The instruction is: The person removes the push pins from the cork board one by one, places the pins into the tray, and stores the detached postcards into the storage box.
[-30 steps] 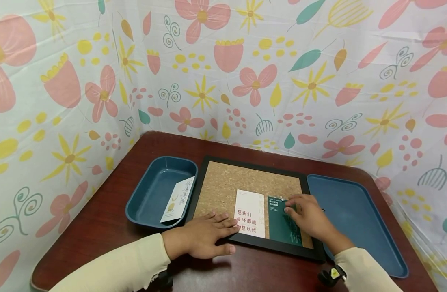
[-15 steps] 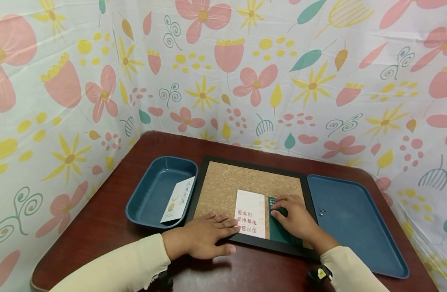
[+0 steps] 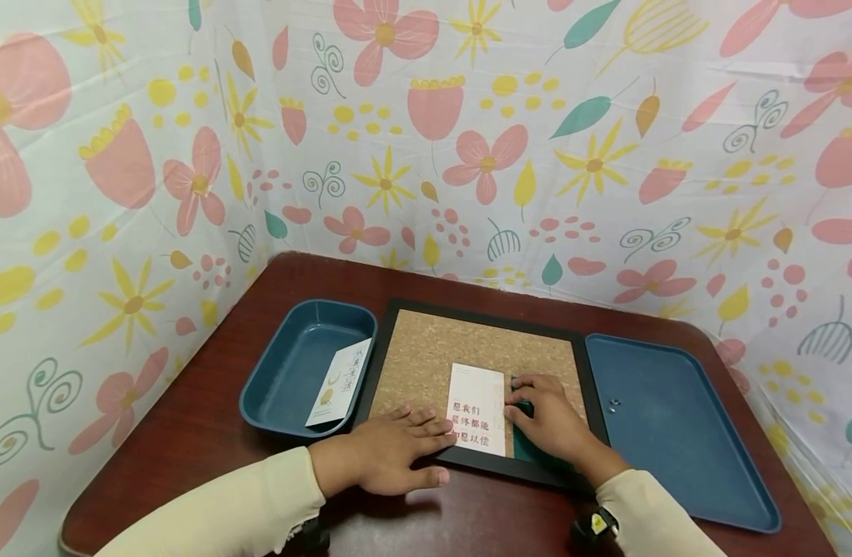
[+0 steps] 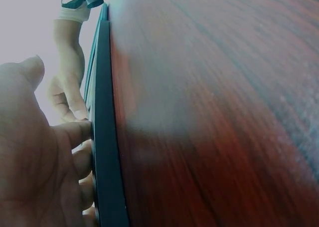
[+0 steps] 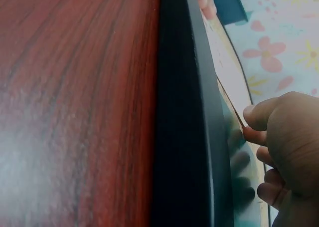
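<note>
My left hand (image 3: 394, 449) lies with spread fingers over the lower left of a black-framed cork board (image 3: 474, 329), fingertips overlapping the left edge of a white card (image 3: 476, 387) with red characters. A dark green card (image 3: 526, 451) lies just right of it, mostly hidden under my right hand (image 3: 554, 418). In the right wrist view, the thumb and index finger of that right hand (image 5: 284, 147) come close together at the seam between the two cards, the other fingers bent above the green card (image 5: 241, 172). I cannot tell whether they pinch something.
Left of the board stands a deep blue tray (image 3: 272, 379) with another white card (image 3: 338, 383) leaning inside. A flat blue tray (image 3: 683, 433) lies on the right, two small clear pieces (image 3: 614, 404) near its left edge. A flowered cloth (image 3: 426, 193) hangs behind the table (image 3: 210, 402).
My right hand has moved left across the green card, from its upper right part to its left edge beside the white card, uncovering the small clear pieces. The left hand has stayed put.
</note>
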The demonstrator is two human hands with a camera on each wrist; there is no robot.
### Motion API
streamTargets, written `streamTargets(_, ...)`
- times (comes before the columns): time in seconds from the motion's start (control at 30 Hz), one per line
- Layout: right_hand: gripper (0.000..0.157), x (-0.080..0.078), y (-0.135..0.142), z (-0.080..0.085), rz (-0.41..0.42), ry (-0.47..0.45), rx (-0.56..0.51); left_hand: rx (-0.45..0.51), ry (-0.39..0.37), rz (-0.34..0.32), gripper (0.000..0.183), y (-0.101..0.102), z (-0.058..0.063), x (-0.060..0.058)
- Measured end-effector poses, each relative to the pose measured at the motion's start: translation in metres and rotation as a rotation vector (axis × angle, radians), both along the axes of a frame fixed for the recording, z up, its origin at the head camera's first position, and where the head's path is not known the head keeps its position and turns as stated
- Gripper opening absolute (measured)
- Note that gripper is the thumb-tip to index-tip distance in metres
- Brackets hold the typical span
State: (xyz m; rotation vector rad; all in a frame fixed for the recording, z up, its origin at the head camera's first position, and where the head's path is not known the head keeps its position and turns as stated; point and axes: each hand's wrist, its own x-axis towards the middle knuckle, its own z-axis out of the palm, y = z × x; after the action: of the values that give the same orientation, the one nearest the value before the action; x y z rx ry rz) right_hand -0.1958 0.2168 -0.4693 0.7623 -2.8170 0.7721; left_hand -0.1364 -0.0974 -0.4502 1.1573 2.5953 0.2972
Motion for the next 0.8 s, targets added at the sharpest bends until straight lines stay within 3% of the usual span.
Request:
streamTargets(0.33,0.012,0.000,-0.004,-0.002,-0.021,-0.042,-0.053,0.007,-0.018,-0.003,0.074,0.000,0.005,0.002)
streamTargets(0.6,0.019,0.001,-0.004,0.008,-0.028,-0.058,-0.099,0.008,-0.017,-0.002,0.075,0.001,0.009,0.001)
streamTargets(0.7,0.024,0.003,-0.005,0.011,-0.037,-0.113,-0.131,0.009,-0.021,-0.002,0.075,0.000,0.008,0.001)
streamTargets(0.8,0.032,0.004,-0.006,0.015,-0.030,-0.233,-0.211,0.011,-0.019,-0.004,0.075,0.000,0.008,0.001)
